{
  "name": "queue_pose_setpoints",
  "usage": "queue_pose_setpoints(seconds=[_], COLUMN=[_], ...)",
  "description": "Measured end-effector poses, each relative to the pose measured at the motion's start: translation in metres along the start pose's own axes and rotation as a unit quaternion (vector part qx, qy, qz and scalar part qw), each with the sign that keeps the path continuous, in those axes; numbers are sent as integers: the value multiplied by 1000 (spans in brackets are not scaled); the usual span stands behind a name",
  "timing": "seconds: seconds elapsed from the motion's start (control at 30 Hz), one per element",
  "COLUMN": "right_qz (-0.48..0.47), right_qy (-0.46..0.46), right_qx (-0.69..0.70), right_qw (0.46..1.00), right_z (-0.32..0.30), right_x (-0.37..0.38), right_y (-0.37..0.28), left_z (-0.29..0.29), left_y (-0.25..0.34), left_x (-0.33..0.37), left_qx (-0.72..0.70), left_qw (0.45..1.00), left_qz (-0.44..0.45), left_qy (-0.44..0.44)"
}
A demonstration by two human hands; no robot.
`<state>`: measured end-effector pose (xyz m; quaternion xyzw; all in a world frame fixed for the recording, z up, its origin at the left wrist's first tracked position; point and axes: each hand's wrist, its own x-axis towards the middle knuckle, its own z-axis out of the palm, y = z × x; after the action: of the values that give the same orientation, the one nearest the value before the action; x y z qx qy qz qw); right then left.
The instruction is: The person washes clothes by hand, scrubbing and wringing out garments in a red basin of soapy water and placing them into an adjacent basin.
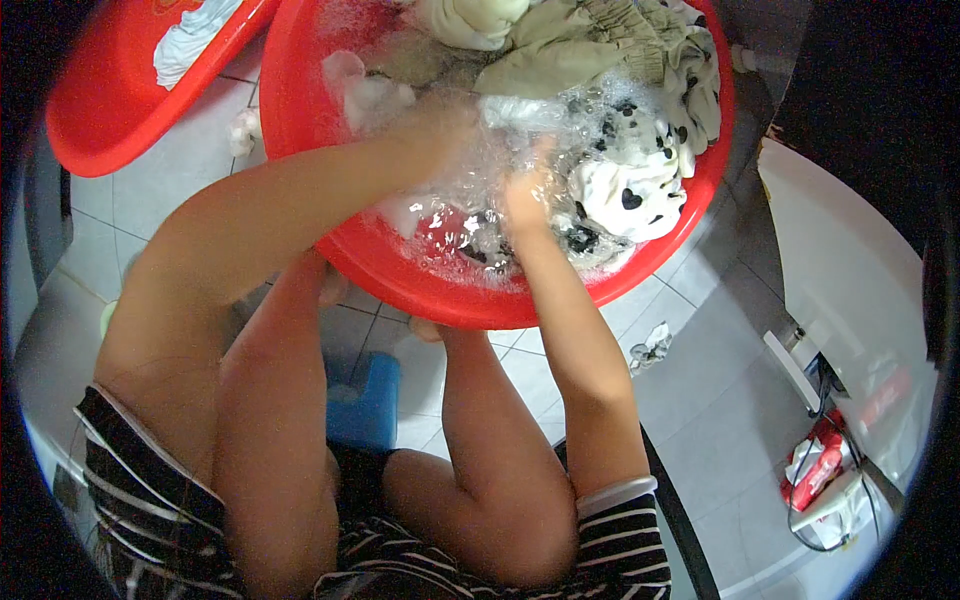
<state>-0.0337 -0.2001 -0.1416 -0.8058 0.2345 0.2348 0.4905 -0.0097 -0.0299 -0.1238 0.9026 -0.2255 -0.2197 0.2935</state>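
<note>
Where foamy water (452, 222) splashes, the left hand (447, 122) is a blur.

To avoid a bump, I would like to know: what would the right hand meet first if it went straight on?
The right hand would first meet splashing water, then probably the khaki cloth; depth is unclear.

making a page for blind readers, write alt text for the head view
A person's left grip, blurred, and right grip are down in sudsy water in a round red basin with khaki clothing and a white cloth with black spots. A second red basin holding a pale cloth shows at upper left.
</note>
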Motion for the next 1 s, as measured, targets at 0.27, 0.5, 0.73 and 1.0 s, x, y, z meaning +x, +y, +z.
queue_pose_setpoints(seconds=[0.27,0.5,0.73,1.0], right_qz=[-136,59,-204,-170], right_qy=[-4,-38,-58,-10], right_qx=[-492,295,400,266], right_qw=[860,953,892,949], right_z=[5,-100,-142,-153], right_x=[4,-70,-167,-148], right_y=[-17,-116,-167,-155], left_z=[-16,-9,-45,-98], left_y=[11,21,40,70], left_x=[5,7,-26,-49], left_qx=[-24,-101,-110,-292], left_qw=[996,987,989,927], left_qz=[-54,-59,-76,143], left_qy=[-65,-107,64,186])
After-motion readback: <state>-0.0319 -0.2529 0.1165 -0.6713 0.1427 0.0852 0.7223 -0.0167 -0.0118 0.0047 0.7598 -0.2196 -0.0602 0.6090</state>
